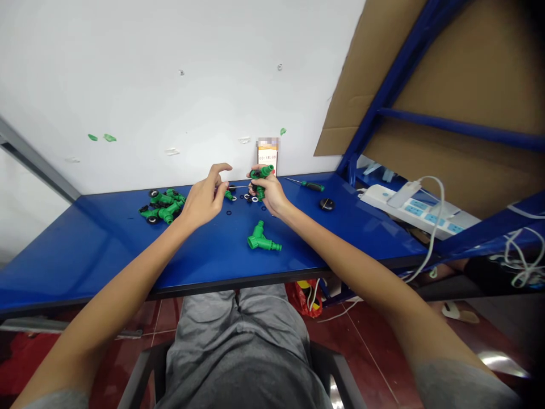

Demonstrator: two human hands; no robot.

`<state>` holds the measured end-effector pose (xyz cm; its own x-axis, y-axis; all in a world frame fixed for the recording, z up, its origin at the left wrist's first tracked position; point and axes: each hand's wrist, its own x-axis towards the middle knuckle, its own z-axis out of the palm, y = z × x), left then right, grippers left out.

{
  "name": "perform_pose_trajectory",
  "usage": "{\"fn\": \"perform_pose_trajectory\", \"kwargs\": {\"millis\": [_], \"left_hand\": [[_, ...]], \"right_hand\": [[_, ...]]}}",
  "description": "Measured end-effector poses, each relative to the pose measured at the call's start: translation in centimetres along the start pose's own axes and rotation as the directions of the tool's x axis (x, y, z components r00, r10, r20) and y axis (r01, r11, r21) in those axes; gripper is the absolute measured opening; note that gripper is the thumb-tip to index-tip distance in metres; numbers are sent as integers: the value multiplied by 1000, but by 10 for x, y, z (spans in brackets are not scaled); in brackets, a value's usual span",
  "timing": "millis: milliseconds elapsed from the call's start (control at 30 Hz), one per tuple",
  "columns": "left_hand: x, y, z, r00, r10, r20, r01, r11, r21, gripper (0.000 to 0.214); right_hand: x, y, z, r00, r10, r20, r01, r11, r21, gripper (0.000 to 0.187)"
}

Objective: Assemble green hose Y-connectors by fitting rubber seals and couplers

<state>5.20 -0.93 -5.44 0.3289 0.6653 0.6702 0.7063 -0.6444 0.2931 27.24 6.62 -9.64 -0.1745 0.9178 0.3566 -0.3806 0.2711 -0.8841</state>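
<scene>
My right hand (272,190) is closed round a green plastic hose splitter (267,170), held above the back of the table with one outlet pointing up and right. My left hand (204,199) has its index finger raised and its thumb low, against a thin metal-shafted tool (242,187). The tool's shaft points right, towards the splitter; most of its handle is hidden by my fingers. Beneath the hands lie several small black and white rings (255,199) and a small green fitting (230,196). Nearer me lies another green Y-shaped splitter (261,238).
A pile of green splitters (164,205) is at the left on the blue table (204,250). A phone (267,156) with a running timer leans on the wall. To the right are a screwdriver (313,185), a round black object (327,204) and a white power strip (413,210).
</scene>
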Motion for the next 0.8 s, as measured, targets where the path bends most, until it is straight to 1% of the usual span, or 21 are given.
{"fn": "perform_pose_trajectory", "kwargs": {"millis": [67,233,300,433,500,633,800], "left_hand": [[0,-1,1,999,43,-10,-43,999,-18,36],[0,-2,3,987,153,-51,-156,985,-70,35],[-1,-1,3,989,139,-42,-142,987,-74,34],[-1,0,2,1000,3,-14,-3,1000,-11,35],[-1,-1,1,1000,-21,1,21,1000,23,33],[-1,-2,2,999,50,12,-51,998,25,27],[-2,2,-1,992,123,14,-124,990,64,29]], "right_hand": [[0,-1,-1,1000,-2,-5,2,1000,7,54],[0,-4,-2,1000,-15,6,15,1000,5,46],[0,-4,-2,1000,-23,13,23,1000,1,45],[0,-4,-3,998,-46,32,47,998,-46,44],[-1,-4,-2,998,-52,37,54,997,-57,45],[-3,-6,1,999,-37,29,39,998,-57,47],[-5,-9,2,999,-38,17,39,999,-33,47]]}}
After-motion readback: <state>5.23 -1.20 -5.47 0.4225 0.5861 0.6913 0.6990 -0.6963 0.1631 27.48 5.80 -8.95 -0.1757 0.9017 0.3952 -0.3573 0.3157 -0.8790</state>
